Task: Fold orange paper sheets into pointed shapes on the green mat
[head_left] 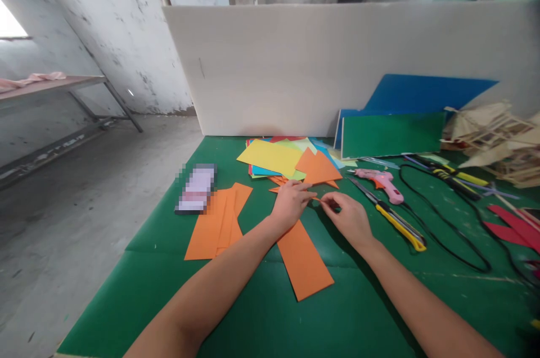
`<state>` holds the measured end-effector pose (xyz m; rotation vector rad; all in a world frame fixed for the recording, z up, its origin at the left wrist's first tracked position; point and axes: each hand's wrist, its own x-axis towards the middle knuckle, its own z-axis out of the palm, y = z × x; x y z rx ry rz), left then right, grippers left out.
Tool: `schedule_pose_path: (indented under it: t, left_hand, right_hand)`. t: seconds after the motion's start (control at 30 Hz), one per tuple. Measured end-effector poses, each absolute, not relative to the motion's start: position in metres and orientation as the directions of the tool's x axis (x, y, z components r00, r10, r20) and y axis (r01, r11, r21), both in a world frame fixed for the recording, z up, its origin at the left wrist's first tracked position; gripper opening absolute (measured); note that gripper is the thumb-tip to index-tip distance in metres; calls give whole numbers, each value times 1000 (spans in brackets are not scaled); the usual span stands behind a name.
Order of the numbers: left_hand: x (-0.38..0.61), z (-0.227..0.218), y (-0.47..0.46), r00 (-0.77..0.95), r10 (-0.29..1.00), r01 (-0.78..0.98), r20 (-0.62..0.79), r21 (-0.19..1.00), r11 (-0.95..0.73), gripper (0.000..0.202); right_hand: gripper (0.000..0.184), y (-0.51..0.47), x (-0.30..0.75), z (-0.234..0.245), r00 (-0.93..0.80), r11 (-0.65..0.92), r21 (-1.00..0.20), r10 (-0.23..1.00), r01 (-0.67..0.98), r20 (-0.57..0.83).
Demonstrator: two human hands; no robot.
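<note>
My left hand (292, 204) is closed on a small folded piece of orange paper (314, 198), most of which its fingers hide. From the other side, my right hand (346, 216) pinches the pointed end of the same piece between thumb and forefinger. A long orange paper strip (306, 262) lies flat on the table, partly under my left hand. Just behind the hands are an orange paper fan shape (318, 167) and some narrow orange pieces. Several overlapping orange paper sheets (206, 231) rest to the left of my left forearm.
A phone (197, 188) lies at the left. Coloured paper (270, 157) is stacked at the back. On the right are a pink glue gun (382, 182) with black cord, a yellow utility knife (400, 226), green board (392, 136), wooden model (502, 141) and red pieces (512, 226).
</note>
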<state>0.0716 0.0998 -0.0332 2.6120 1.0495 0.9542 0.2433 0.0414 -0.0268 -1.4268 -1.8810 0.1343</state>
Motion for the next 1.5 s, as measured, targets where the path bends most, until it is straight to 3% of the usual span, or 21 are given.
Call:
schedule_pose_path:
  t: [0.3, 0.57, 0.67, 0.83, 1.03, 1.13, 1.5]
  left_hand:
    - [72, -30, 97, 537, 663, 593, 521, 325, -737, 21]
    - [73, -26, 95, 514, 685, 636, 516, 306, -708, 21]
    - [73, -28, 95, 511, 690, 636, 513, 314, -705, 21]
    - [73, -25, 94, 520, 690, 646, 504, 297, -703, 22]
    - [63, -11, 93, 551, 713, 627, 434, 349, -697, 40]
    - [56, -7, 97, 546, 739, 624, 396, 396, -673, 32]
    - [47, -7, 106, 493, 783, 648, 380, 440, -622, 22]
  right_hand:
    - [15, 43, 240, -27, -177, 423, -430, 846, 797, 503]
    - [7, 43, 239, -25, -158, 385, -527, 892, 757, 425]
    - [11, 44, 239, -26, -155, 375, -528, 897, 762, 414]
    - [19, 44, 239, -28, -204, 415, -400, 857, 817, 472]
    - [20, 44, 238, -28, -273, 416, -222, 835, 882, 478]
    - [20, 44, 235, -28, -299, 414, -167, 833, 895, 467]
    - [18, 46, 232, -27, -345, 504, -307, 825, 807, 448]
